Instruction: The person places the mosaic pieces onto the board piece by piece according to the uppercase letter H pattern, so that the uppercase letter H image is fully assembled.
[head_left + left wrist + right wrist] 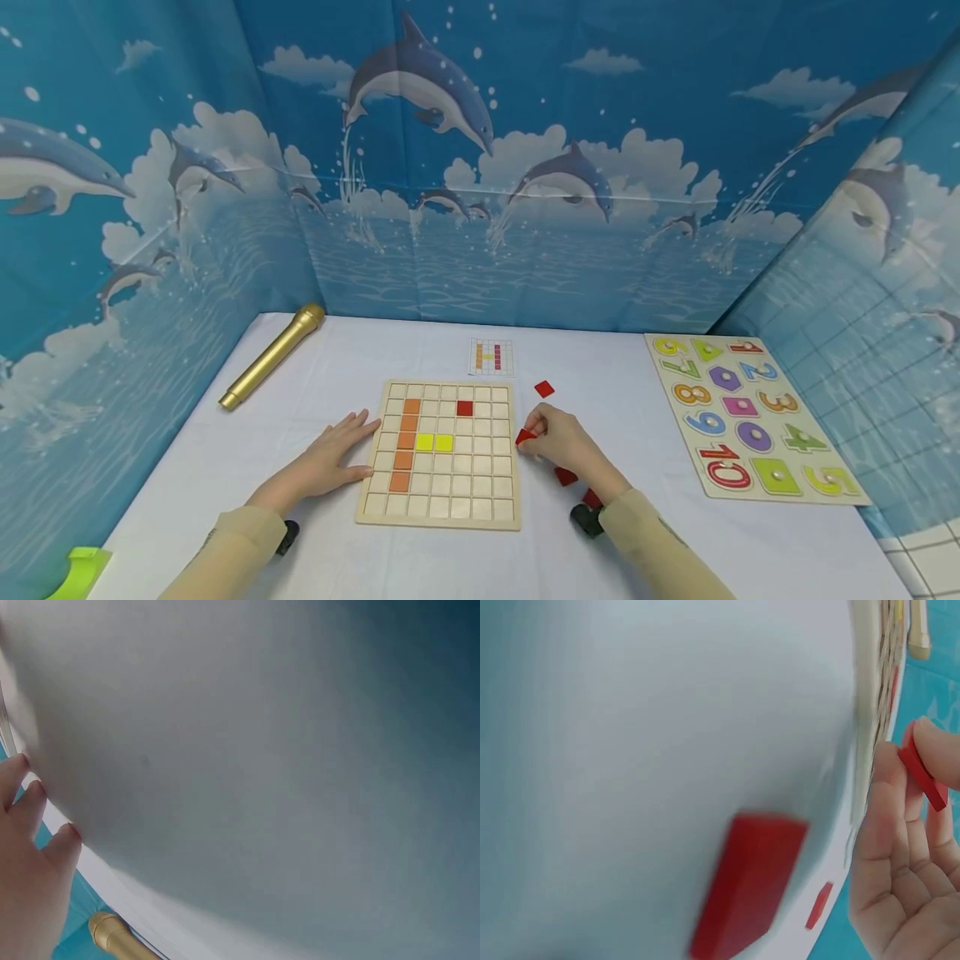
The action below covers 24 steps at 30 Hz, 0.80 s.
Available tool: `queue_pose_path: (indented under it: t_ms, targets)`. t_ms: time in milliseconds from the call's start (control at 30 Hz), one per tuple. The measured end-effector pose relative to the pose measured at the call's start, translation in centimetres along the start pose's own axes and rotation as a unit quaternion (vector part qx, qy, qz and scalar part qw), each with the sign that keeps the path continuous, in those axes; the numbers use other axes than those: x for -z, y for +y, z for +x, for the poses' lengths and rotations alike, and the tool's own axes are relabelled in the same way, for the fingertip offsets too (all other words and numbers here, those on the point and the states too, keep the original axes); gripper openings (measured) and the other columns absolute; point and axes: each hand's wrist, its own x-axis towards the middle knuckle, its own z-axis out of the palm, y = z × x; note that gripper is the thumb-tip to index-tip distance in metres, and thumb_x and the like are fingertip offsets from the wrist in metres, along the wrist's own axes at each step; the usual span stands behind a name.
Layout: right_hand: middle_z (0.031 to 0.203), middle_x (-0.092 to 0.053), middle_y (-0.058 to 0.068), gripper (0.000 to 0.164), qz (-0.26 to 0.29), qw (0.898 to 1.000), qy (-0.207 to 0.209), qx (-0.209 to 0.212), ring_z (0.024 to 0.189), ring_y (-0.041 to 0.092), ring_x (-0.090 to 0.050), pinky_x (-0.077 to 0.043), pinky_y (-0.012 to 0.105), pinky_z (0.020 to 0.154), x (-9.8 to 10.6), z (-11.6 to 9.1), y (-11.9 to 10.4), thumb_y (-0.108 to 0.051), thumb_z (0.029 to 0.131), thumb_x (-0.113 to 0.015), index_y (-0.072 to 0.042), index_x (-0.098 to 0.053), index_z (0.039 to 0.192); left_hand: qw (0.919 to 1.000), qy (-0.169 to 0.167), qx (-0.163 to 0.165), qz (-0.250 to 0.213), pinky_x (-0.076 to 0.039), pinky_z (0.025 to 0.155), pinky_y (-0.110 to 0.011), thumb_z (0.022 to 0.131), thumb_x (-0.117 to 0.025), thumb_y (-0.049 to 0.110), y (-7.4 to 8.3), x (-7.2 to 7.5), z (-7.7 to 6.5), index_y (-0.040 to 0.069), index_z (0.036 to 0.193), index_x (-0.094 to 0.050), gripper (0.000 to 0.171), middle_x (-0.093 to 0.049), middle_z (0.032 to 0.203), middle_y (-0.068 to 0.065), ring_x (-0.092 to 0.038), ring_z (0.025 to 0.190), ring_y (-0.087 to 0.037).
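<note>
My right hand (558, 437) pinches a red square tile (924, 769) between thumb and fingers, just off the right edge of a wooden grid board (438, 515). On the board are a column of orange tiles (402, 460), two yellow tiles (425, 442) side by side and one red tile (465, 408) near the top. Flat on the table beside the board's left edge lies my left hand (330, 457), its fingers spread and fingertips right at the rim. Loose red tiles lie around the right hand, one beyond it (544, 389) and others nearer me (566, 476).
Behind the board lies a small pattern card (492, 357) with coloured squares. A gold microphone (273, 356) rests at the back left. To the right is a number and shape puzzle board (753, 417). A green object (81, 573) shows at the front left corner.
</note>
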Motion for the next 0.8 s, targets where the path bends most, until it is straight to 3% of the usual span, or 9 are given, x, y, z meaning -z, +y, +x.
queue_pose_path:
  t_ms: [233, 467, 800]
  targets:
    - [0.079, -0.058, 0.002, 0.022, 0.038, 0.999, 0.014, 0.022, 0.071, 0.014, -0.052, -0.043, 0.024, 0.06, -1.1, 1.2, -2.1, -0.015, 0.081, -0.081, -0.01, -0.063, 0.091, 1.0, -0.002, 0.002, 0.006, -0.015, 0.119, -0.066, 0.087, -0.074, 0.034, 0.2, 0.0, 0.1, 0.007, 0.15, -0.04, 0.077, -0.026, 0.159, -0.025, -0.019, 0.148, -0.047]
    - [0.081, -0.06, 0.002, 0.014, 0.05, 0.997, 0.001, 0.055, 0.073, 0.014, -0.054, -0.046, 0.023, 0.062, -3.3, 2.9, -4.3, -0.014, 0.084, -0.078, -0.011, -0.069, 0.094, 1.0, -0.002, 0.006, -0.002, -0.016, 0.119, -0.066, 0.086, -0.075, 0.033, 0.6, 0.1, -0.1, 0.007, 0.15, -0.04, 0.077, -0.027, 0.159, -0.025, -0.019, 0.147, -0.047]
    - [0.076, -0.061, 0.003, 0.009, 0.06, 0.997, 0.005, 0.055, 0.064, 0.012, -0.053, -0.045, 0.02, 0.055, -4.9, 4.0, -5.4, -0.008, 0.083, -0.077, -0.007, -0.071, 0.09, 1.0, 0.003, 0.0, 0.001, -0.015, 0.118, -0.066, 0.086, -0.074, 0.033, 0.6, 0.1, -0.1, 0.006, 0.15, -0.04, 0.077, -0.027, 0.159, -0.025, -0.02, 0.147, -0.048]
